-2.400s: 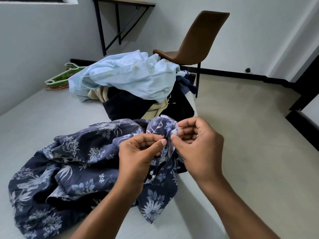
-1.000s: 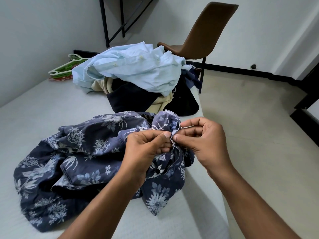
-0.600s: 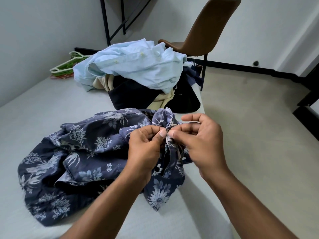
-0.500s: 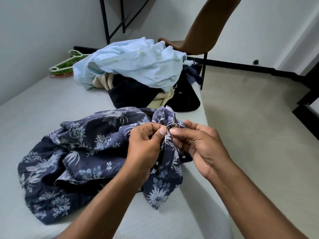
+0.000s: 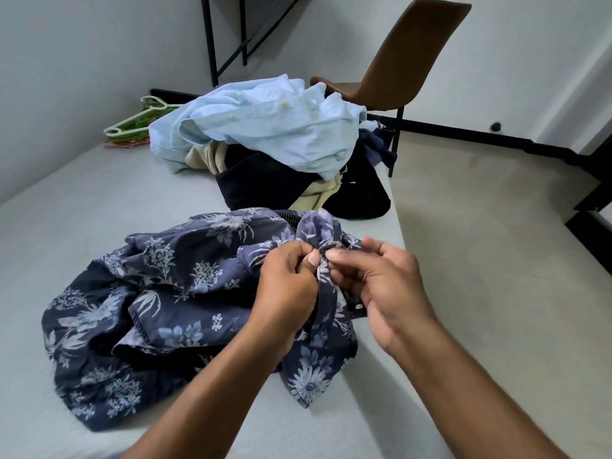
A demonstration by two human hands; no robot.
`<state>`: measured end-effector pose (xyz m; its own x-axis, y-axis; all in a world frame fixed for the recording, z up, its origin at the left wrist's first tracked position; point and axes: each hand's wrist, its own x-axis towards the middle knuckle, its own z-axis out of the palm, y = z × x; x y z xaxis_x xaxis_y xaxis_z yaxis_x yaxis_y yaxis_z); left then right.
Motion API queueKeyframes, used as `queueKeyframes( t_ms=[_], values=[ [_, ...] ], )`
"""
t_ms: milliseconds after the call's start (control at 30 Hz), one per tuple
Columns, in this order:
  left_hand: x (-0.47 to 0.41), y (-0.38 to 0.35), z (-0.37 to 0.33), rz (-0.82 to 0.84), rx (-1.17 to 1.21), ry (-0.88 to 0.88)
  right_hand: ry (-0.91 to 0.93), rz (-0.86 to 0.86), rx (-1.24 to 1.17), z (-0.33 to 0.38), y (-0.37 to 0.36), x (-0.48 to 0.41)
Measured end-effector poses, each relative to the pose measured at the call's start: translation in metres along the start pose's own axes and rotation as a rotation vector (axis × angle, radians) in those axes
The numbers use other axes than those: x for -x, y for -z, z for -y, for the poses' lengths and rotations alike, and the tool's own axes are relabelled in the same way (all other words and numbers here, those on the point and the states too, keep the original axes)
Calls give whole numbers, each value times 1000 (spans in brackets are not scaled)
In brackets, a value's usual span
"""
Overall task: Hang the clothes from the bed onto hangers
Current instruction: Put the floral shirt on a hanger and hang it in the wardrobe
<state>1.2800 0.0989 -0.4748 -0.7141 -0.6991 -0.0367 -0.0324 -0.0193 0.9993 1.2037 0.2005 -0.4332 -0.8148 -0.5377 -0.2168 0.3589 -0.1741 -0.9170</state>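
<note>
Working at the front edge of the navy floral cotton shirt (image 5: 172, 293), crumpled on the pale grey bed (image 5: 99, 200) near its right side. Pinched firmly in the left hand (image 5: 288, 286); only touched by blurred, loosened fingertips of the right hand (image 5: 387, 286), grip impossible to tell. Rolled outward since a moment ago, no longer mirroring the left pinch. Likely one button just freed; not yet on the green and white plastic hangers (image 5: 139, 124) far back.

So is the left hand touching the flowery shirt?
Touching. The head view shows the left hand pinching a raised fold of the flowery shirt between thumb and fingers, with no gap showing.
</note>
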Motion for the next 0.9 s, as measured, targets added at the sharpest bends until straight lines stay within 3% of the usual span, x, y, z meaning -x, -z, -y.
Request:
queueKeyframes(
  t_ms=[33,100,300,367,500,567,700,800,900],
  values=[
    [0,2,-2,8,-78,-77,-194,61,-152,7,5,-4],
    [0,6,-6,61,-201,-181,-369,134,-224,15,14,-6],
    [0,19,-22,230,132,-73,-383,217,-116,20,25,-10],
    [-1,20,-22,236,194,-17,-305,241,-11,20,26,-10],
    [-3,17,-18,205,241,77,259,128,404,11,27,-9],
    [-4,16,-16,181,276,91,405,117,490,7,27,-10],
    [-5,17,-17,138,369,91,322,152,472,15,32,-13],
    [-7,20,-19,130,435,83,211,332,608,17,42,-11],
    [-6,21,-20,109,460,57,264,362,732,10,40,-10]
  ],
)
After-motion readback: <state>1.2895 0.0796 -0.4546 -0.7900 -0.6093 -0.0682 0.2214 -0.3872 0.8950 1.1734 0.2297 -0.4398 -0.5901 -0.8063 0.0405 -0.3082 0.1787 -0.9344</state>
